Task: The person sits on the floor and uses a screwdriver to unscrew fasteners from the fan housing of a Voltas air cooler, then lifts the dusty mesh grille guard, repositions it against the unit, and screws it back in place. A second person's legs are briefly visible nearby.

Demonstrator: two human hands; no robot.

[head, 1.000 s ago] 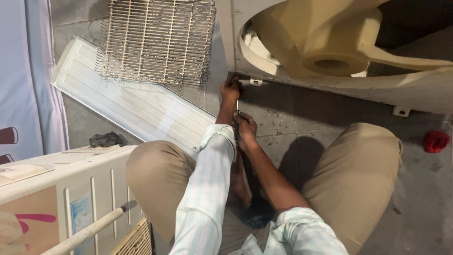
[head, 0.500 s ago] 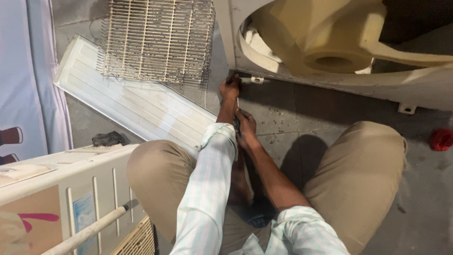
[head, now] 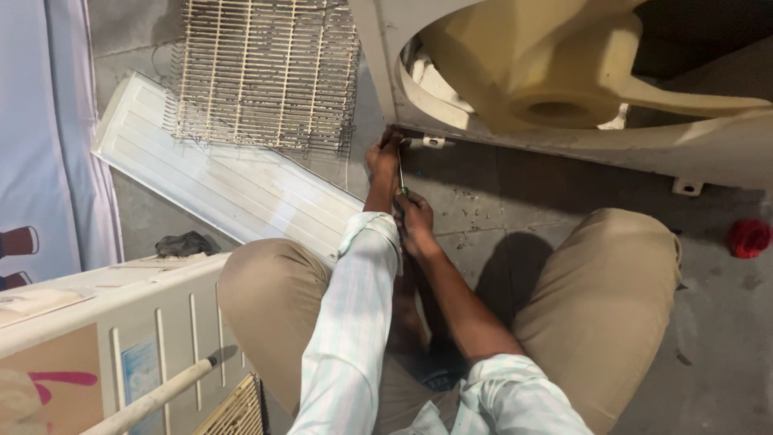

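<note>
Two hands work one screwdriver (head: 401, 173): right hand (head: 416, 221) closed around its handle, left hand (head: 382, 157) pinching the tip at the fan housing (head: 708, 149); keeping the shaft square should prevent slipping.

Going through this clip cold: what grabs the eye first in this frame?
The two hands at centre: the right hand grips a screwdriver by its handle, while the left hand steadies its tip at the lower corner of a big cream fan housing that fills the upper right. Left of it, a dusty wire grille lies over a white ribbed panel on the concrete floor.
</note>
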